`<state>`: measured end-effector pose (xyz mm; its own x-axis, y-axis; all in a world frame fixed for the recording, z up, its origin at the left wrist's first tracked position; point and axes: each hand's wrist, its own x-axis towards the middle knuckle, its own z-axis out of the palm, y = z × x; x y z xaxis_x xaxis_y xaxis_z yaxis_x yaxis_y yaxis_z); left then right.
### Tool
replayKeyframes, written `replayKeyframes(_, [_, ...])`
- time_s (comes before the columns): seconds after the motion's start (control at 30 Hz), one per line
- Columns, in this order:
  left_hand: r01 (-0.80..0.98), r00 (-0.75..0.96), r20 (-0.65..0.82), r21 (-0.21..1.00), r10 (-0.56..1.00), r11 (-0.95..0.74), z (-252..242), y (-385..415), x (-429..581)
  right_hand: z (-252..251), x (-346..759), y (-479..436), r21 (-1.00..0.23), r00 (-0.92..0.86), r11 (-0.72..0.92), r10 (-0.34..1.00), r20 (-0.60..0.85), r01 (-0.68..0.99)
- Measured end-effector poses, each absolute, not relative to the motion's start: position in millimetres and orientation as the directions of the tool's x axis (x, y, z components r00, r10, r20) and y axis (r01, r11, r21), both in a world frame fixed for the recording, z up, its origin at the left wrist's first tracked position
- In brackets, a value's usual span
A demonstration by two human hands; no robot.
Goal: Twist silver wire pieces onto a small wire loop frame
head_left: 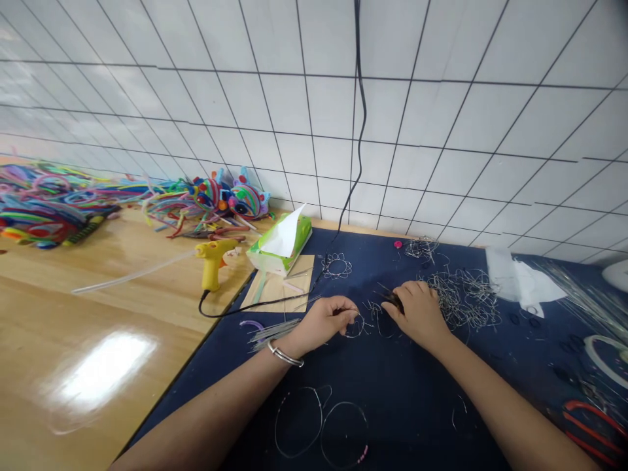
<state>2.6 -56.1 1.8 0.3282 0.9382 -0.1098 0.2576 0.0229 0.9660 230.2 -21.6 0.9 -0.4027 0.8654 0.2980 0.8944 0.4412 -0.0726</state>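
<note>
My left hand (pixel 328 320), with a silver bangle (pixel 285 354) at the wrist, pinches a small looped wire piece (pixel 360 327) over the dark blue mat (pixel 392 405). To its right, my right hand (pixel 417 311) is closed round a dark tool (pixel 392 298), mostly hidden under the fingers. Loose bent wires (pixel 375 314) lie between the two hands. Behind them rests a flower-shaped wire ring (pixel 336 266). Nearer the front edge are two large wire loops, one of them a hoop (pixel 345 404) with pink beads.
A yellow glue gun (pixel 212 265) and a green tissue pack (pixel 282 245) stand left of centre. Colourful pipe cleaners (pixel 49 203) pile up at far left. Tangled wire (pixel 464 297) lies beyond my right hand; red-handled scissors (pixel 593 425) sit at lower right.
</note>
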Motion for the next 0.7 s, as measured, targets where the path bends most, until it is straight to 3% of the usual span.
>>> replayKeyframes(0.1, [0.259,0.345,-0.119,0.965,0.931,0.027,2.5,-59.3,7.4,8.9,225.8,-26.5,-0.162,-0.395,0.475,0.843,0.364,0.865])
replayKeyframes(0.23, [0.275,0.370,-0.100,0.962,0.924,-0.005,0.6,-64.0,15.3,14.6,206.8,-44.3,-0.517,-0.478,0.548,0.834,0.275,0.658])
replayKeyframes(0.3, [0.276,0.387,-0.089,0.961,0.918,-0.023,-0.8,-65.9,18.4,14.0,197.1,-52.1,-0.630,-0.509,0.530,0.827,0.238,0.568])
replayKeyframes(0.43, [0.206,0.393,-0.109,0.978,0.913,0.028,-2.5,-67.5,21.0,13.8,190.7,-57.1,-0.716,-0.435,0.471,0.864,0.255,0.515])
replayKeyframes(0.53, [0.118,0.346,-0.108,0.990,0.932,0.070,-3.2,-66.6,19.6,16.4,196.0,-55.3,-0.783,-0.326,0.341,0.927,0.187,0.520])
replayKeyframes(0.7, [0.222,0.229,-0.028,0.975,0.973,-0.024,-3.1,-64.8,15.1,14.7,202.8,-53.7,-0.875,-0.241,0.171,0.968,0.064,0.453])
